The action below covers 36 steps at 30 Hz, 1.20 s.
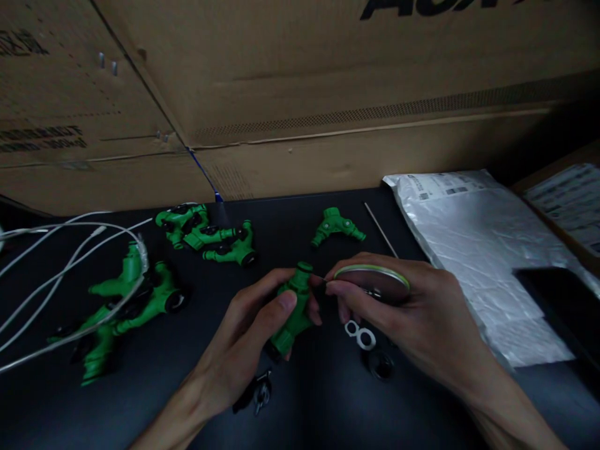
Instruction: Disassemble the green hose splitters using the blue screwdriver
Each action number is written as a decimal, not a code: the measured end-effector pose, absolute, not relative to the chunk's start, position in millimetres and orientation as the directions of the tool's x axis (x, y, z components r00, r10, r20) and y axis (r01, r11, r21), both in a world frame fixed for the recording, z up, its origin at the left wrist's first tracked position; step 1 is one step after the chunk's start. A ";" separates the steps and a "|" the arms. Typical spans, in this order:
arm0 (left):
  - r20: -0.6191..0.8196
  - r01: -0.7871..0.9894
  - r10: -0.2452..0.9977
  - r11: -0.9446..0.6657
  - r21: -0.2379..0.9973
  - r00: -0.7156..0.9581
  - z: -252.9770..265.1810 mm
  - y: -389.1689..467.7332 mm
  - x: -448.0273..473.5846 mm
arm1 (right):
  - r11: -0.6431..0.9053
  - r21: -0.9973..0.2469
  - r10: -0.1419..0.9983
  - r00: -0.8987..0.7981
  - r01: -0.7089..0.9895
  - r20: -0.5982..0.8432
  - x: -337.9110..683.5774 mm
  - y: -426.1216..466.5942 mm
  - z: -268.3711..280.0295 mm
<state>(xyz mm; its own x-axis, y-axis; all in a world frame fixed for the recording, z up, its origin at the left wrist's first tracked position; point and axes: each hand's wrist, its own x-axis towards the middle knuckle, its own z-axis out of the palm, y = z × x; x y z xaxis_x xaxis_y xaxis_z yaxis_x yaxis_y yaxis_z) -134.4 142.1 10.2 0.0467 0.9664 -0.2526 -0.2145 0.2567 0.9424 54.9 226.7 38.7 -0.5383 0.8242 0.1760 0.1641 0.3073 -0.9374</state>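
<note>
Head view: left hand (248, 331) pinches the green fitting (296, 315) between thumb and fingers, over the surface (337, 412), well short of its far edge; right hand (415, 306), beside the fitting, grips a yellow-green-rimmed disc (372, 280).

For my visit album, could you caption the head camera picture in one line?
Left hand holding a green fitting, right hand holding a round disc, near two white rings on a dark table.
</note>
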 end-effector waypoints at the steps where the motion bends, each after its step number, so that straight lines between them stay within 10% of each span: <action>1: -0.262 -0.218 0.964 0.266 0.939 0.045 11.1 142.3 -133.9 | 0.310 -0.936 0.822 -0.543 0.170 0.173 54.7 226.2 39.3; 20: -0.278 -0.350 0.959 0.281 0.894 0.060 17.6 140.6 -128.0 | 0.382 -0.908 0.787 -0.576 0.170 0.223 52.5 221.8 38.3; 28: -0.280 -0.401 0.956 0.292 0.868 0.089 17.3 139.2 -128.5 | 0.714 -0.656 0.676 -0.486 0.245 0.554 55.5 211.9 25.3; 36: -0.303 -0.392 0.949 0.311 0.866 0.083 18.3 138.6 -125.2 | 0.746 -0.632 0.619 -0.567 0.208 0.544 57.4 212.6 22.4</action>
<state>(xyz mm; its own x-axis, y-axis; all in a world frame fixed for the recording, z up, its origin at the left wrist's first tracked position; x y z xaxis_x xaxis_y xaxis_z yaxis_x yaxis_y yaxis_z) -125.2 138.6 18.3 0.0833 0.9492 -0.3035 -0.3924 0.3112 0.8656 57.4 212.6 22.4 -0.5671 0.6186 0.5438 0.2082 0.7465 -0.6320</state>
